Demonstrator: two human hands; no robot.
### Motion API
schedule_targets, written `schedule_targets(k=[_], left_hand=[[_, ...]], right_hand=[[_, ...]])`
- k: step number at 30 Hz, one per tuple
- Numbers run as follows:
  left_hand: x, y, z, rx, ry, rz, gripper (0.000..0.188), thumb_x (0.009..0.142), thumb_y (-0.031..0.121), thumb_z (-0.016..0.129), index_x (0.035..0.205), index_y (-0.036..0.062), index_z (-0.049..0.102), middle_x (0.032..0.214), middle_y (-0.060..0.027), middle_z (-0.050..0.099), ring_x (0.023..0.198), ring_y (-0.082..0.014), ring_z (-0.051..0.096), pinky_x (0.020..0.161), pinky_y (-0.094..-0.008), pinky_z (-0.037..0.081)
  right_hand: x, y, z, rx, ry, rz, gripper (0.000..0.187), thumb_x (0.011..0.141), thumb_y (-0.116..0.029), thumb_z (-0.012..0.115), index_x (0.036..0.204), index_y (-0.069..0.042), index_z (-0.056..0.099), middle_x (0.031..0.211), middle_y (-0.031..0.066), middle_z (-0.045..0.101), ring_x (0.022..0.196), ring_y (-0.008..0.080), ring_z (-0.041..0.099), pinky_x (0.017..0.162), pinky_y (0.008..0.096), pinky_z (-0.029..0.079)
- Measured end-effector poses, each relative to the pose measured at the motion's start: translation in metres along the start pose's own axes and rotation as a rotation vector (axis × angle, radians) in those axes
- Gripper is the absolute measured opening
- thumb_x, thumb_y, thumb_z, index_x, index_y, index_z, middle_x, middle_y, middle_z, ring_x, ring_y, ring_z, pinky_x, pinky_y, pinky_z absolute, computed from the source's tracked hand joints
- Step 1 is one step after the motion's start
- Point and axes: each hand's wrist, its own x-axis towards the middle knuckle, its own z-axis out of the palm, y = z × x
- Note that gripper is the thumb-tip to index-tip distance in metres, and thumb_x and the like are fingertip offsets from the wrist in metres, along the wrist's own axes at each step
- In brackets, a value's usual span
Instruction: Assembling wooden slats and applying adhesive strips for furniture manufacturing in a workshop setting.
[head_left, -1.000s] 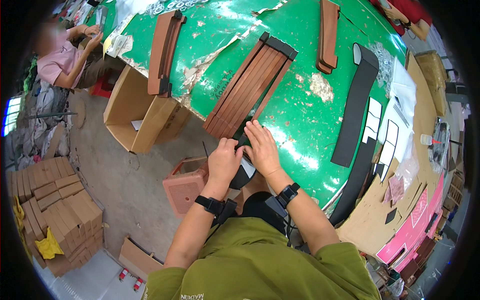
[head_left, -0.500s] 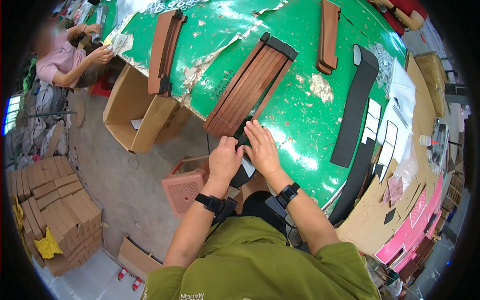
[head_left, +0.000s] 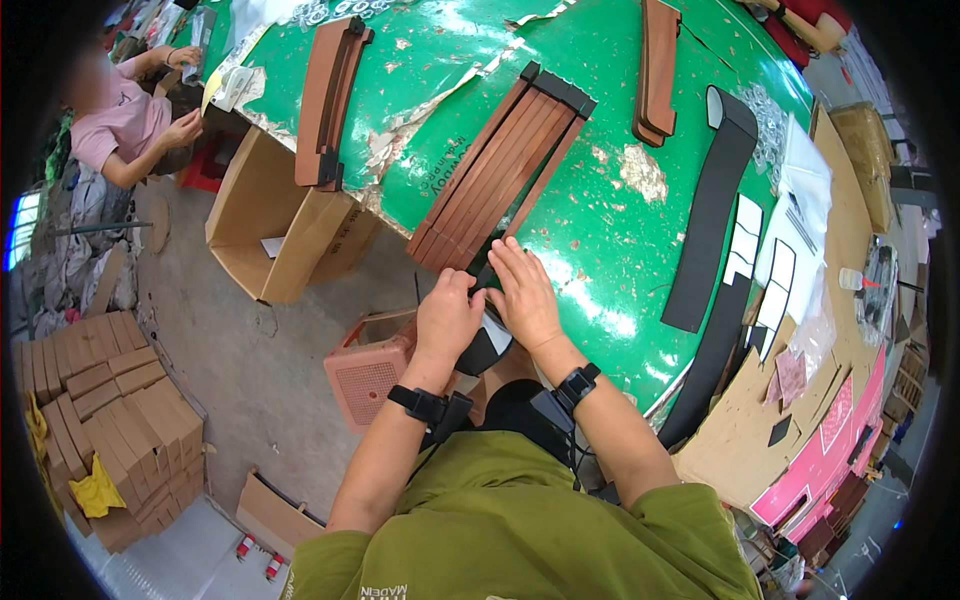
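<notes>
My left hand (head_left: 447, 315) is closed, pinching a black strip (head_left: 487, 345) with a white backing at the near table edge. Part of the strip hangs below my hands. My right hand (head_left: 524, 295) lies with its fingers stretched out and pressed against the strip's upper end, beside the outermost board; its thumb reaches toward the left hand. Just beyond the hands is a row of long, curved brown boards (head_left: 495, 175) standing side by side, their far ends capped in black. The fingers hide where strip and board meet.
The green table (head_left: 590, 200) has peeling patches. More brown boards (head_left: 330, 100) lie far left, others (head_left: 657, 70) far right. Long black strips (head_left: 712, 220) lie right. A pink stool (head_left: 370, 380) and cardboard box (head_left: 290, 220) stand left. Co-workers (head_left: 125, 120) sit across the table.
My hands stay almost in place, still on the black strip. At the far left, the co-worker's nearer hand has moved down and away from the table's corner.
</notes>
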Motion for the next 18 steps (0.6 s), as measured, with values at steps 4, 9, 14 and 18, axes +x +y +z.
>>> schedule_targets(k=[4,9,14,18], left_hand=[[0.0009,-0.0046,0.0018,-0.03,-0.003,0.005,0.02,0.078,0.015,0.071,0.091,0.0017,0.063,0.086,-0.012,0.06,0.075,-0.031,0.062,0.066,-0.0398,0.051],[-0.0011,-0.0039,0.0035,-0.042,0.016,-0.024,0.021,0.077,0.014,0.072,0.089,0.0016,0.062,0.085,-0.0114,0.06,0.074,-0.03,0.062,0.065,-0.0394,0.051],[-0.005,-0.0028,0.0066,-0.044,0.062,-0.017,0.02,0.077,0.014,0.073,0.088,0.0019,0.061,0.083,-0.0108,0.059,0.074,-0.0292,0.062,0.064,-0.0382,0.051],[-0.0061,-0.0052,0.0079,-0.037,0.085,0.01,0.02,0.076,0.013,0.073,0.087,0.0025,0.061,0.083,-0.0105,0.059,0.073,-0.0292,0.062,0.063,-0.0375,0.051]], right_hand=[[-0.001,0.0013,0.0032,-0.003,-0.005,0.01,0.06,0.074,-0.013,0.072,0.13,-0.002,0.052,0.142,0.0081,0.045,0.136,0.0255,0.038,0.11,0.044,0.034],[-0.0006,0.0005,0.0018,-0.006,-0.009,0.005,0.061,0.073,-0.012,0.073,0.13,-0.002,0.052,0.142,0.008,0.045,0.136,0.0257,0.038,0.11,0.0441,0.034],[-0.0002,0.0007,0.0015,0.0,-0.007,0.005,0.062,0.073,-0.012,0.073,0.13,-0.002,0.052,0.141,0.0081,0.046,0.136,0.0259,0.039,0.11,0.0442,0.034],[0.0002,0.0002,0.001,-0.005,-0.002,-0.002,0.062,0.073,-0.012,0.073,0.13,-0.002,0.052,0.141,0.0081,0.046,0.136,0.0258,0.039,0.11,0.0442,0.035]])
